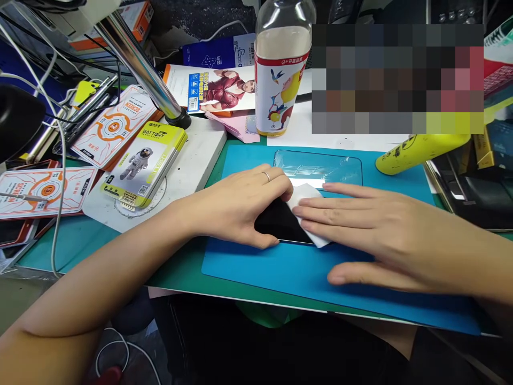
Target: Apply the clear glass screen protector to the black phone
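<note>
A smartphone with a dark screen (280,222) lies on the blue mat (256,262). My left hand (240,206) grips it at its left end, thumb along the near edge and fingers curled over the far side. Stretched out almost flat, the fingers of my right hand (372,230) press a white wipe (310,214) against the screen; the thumb is spread apart above the mat. Just behind the phone is a clear screen protector or film sheet (320,163) with a dark outline. Both hands partly hide the phone.
A large bottle (280,80) stands behind the mat, a yellow bottle (420,152) behind my right hand. Leftward are a yellow battery box (146,163), screen boxes (116,125), a metal lamp pole (140,64) and a hanging white cable (62,187). The upper right is pixelated.
</note>
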{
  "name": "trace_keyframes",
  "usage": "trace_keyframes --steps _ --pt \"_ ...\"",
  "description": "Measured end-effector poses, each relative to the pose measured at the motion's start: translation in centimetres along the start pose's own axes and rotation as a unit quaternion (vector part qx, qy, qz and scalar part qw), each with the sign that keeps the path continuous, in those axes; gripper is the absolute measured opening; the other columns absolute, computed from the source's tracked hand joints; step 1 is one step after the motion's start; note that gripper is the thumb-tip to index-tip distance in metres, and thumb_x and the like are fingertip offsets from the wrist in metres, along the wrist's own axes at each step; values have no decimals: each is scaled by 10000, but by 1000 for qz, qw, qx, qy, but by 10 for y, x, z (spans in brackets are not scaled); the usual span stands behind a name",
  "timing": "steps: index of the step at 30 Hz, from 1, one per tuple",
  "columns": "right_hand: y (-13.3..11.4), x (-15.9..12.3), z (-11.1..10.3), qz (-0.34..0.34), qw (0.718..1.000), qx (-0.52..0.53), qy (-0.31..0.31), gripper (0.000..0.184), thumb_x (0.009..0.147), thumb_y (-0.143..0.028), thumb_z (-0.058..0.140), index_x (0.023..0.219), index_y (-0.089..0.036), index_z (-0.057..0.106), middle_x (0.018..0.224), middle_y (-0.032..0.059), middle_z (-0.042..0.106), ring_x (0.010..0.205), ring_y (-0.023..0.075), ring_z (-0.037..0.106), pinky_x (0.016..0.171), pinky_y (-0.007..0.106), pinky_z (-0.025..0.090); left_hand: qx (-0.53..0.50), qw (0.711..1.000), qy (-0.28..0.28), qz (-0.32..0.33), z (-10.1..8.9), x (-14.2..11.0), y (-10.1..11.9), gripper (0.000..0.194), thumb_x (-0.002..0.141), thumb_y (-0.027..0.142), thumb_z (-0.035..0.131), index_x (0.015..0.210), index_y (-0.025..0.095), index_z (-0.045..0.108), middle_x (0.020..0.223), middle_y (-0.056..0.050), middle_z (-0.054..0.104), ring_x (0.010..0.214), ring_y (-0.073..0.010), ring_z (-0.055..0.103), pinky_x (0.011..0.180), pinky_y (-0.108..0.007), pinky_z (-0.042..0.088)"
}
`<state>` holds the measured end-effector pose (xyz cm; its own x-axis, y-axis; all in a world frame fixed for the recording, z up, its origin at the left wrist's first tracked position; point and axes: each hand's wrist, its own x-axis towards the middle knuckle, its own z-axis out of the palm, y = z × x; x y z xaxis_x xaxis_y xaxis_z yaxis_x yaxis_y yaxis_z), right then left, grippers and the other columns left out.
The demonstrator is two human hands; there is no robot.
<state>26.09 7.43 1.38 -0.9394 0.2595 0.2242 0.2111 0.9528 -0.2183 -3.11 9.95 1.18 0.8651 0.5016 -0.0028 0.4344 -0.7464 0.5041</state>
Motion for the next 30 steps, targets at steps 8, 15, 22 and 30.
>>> trace_keyframes --steps 8,15,22,30 --pt "-4 4 2 -4 1000 -23 13 529 1107 -510 551 1397 -95 703 1470 178 727 1372 333 700 1227 573 483 75 995 -30 -58 -16 -16 8 618 874 525 846 1286 188 533 1256 -139 650 1181 -336 606 968 -407 471" --pt "-1 1 -6 -17 999 -14 27 402 1084 -502 600 1157 -153 787 1222 139 830 1089 300 795 952 500 628 107 975 -83 -177 -36 -35 3 540 754 617 864 1043 235 616 983 -55 619 866 -287 610 701 -359 404" --pt "-2 6 3 -8 1000 -27 -3 581 1080 -538 581 1385 -56 694 1397 214 746 1296 384 708 1049 580 603 86 982 -83 -145 -32 -25 -6 599 745 625 886 1111 234 618 1027 -47 671 898 -269 648 736 -338 447" --pt "4 2 3 -14 997 -59 43 317 1066 -399 649 1163 -120 764 1244 164 801 1082 334 762 874 516 618 94 990 -61 -91 -19 -13 -4 569 772 625 817 1063 203 572 1058 -87 650 975 -293 632 802 -356 446"
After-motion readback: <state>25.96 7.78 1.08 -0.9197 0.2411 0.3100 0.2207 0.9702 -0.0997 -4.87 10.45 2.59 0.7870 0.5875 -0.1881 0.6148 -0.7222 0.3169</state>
